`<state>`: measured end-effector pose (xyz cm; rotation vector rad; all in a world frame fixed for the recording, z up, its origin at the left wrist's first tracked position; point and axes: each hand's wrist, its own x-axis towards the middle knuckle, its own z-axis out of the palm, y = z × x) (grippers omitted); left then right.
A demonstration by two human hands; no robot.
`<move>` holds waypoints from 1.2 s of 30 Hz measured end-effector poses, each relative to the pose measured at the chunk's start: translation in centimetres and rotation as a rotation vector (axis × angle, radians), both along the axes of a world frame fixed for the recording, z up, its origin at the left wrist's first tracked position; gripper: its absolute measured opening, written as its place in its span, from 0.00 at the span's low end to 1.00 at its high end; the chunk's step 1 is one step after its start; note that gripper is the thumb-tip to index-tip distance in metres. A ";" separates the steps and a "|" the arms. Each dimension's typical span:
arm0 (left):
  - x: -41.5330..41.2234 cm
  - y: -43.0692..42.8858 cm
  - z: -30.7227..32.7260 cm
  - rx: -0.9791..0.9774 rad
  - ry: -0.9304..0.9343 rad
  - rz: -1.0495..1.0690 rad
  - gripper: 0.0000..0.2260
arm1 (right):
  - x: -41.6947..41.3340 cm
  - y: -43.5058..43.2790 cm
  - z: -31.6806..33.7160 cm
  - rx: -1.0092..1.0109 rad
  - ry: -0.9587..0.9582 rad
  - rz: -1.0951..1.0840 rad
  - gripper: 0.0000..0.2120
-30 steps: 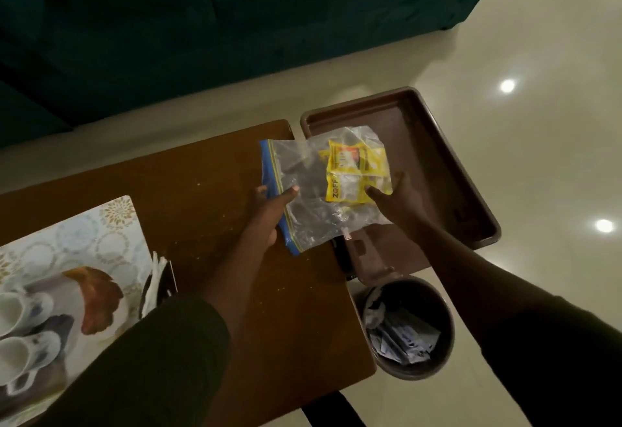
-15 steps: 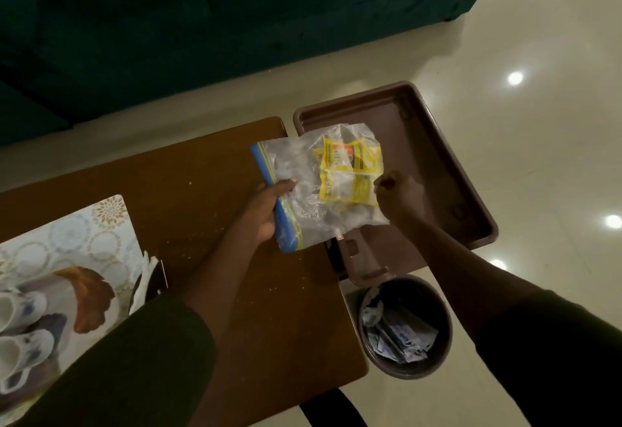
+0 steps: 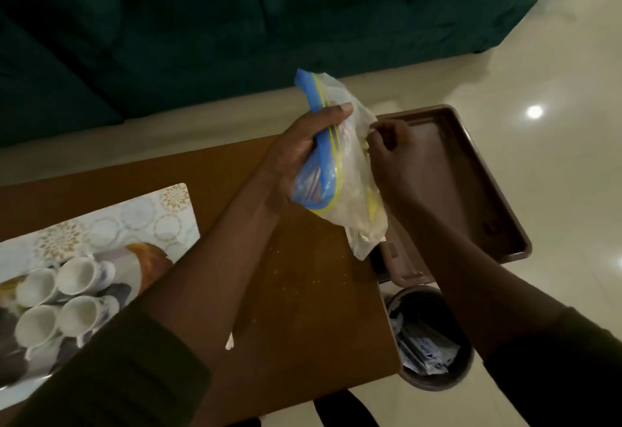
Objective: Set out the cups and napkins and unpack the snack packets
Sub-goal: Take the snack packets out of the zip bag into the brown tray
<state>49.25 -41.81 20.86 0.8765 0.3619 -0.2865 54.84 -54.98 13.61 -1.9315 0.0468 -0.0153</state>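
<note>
A clear zip bag point(image 3: 353, 177) with a blue seal strip holds yellow snack packets, seen faintly through the plastic. My left hand point(image 3: 299, 154) grips the bag at its blue seal and holds it tilted above the wooden table point(image 3: 303, 308). My right hand point(image 3: 390, 150) pinches the bag's far side, over the brown tray point(image 3: 471, 170). Several white cups point(image 3: 60, 298) stand on a patterned placemat point(image 3: 134, 214) at the left. A white scrap point(image 3: 229, 342), perhaps a napkin edge, peeks out under my left sleeve.
A dark round bin point(image 3: 434, 342) with wrappers inside stands on the floor under the tray's near end. A dark green sofa point(image 3: 235, 22) runs along the far side. Pale glossy floor lies to the right.
The bag has been lifted off the tray and turned on edge, seal upward. My left hand closed around the seal, and my right hand moved to pinch the bag's side.
</note>
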 end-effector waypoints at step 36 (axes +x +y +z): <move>-6.2 2.5 -5.3 0.983 -0.069 0.188 0.20 | -4.6 4.9 1.2 -0.799 0.477 0.672 0.16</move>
